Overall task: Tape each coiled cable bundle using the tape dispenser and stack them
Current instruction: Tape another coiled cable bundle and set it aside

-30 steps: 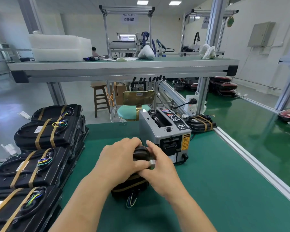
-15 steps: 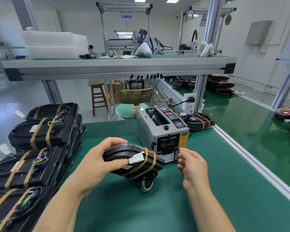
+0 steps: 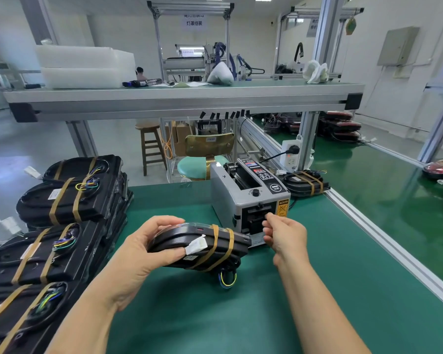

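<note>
The green bench (image 3: 330,290) carries stacks of taped bundles (image 3: 62,200) along its left edge. The grey tape dispenser (image 3: 241,200) stands near the far edge, toward the middle. Just in front of it the black cable bundle (image 3: 179,244), banded with two tan tape strips, is held above the bench, tilted. The left hand (image 3: 138,254) grasps its left end, thumb on top. The right hand (image 3: 285,235) has its fingers curled at the dispenser's front slot; whether they pinch tape cannot be told. One more taped bundle (image 3: 307,183) lies at the right edge behind the dispenser.
</note>
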`<state>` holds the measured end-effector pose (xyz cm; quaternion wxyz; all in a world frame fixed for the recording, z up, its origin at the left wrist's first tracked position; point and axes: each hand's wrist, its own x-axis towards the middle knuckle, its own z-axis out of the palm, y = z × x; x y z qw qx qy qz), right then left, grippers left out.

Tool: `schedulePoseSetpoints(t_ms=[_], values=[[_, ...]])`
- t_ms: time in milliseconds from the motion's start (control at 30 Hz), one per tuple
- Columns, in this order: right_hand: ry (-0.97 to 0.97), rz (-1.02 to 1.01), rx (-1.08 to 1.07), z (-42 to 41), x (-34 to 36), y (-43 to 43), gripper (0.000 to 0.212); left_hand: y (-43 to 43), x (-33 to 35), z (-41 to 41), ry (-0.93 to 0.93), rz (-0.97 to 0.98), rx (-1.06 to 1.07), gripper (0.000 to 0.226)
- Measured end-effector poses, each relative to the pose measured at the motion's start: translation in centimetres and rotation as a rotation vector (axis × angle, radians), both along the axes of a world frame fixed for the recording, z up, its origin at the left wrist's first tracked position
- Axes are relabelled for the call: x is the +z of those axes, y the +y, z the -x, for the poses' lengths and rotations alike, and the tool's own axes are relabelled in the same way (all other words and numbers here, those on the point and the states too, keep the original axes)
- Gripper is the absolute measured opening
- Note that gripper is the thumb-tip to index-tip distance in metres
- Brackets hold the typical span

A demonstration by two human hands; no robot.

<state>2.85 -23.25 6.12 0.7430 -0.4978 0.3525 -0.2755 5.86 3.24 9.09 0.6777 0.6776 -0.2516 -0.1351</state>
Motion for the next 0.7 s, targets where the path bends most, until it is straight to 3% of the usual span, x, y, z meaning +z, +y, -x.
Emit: schedulePoseSetpoints(t_ms=[700], values=[[0.127,0.123,-0.008,-1.4,0.1,-0.4,0.013,0.1,0.5,0.3,-0.034,-0.066,-0.026,0.054]])
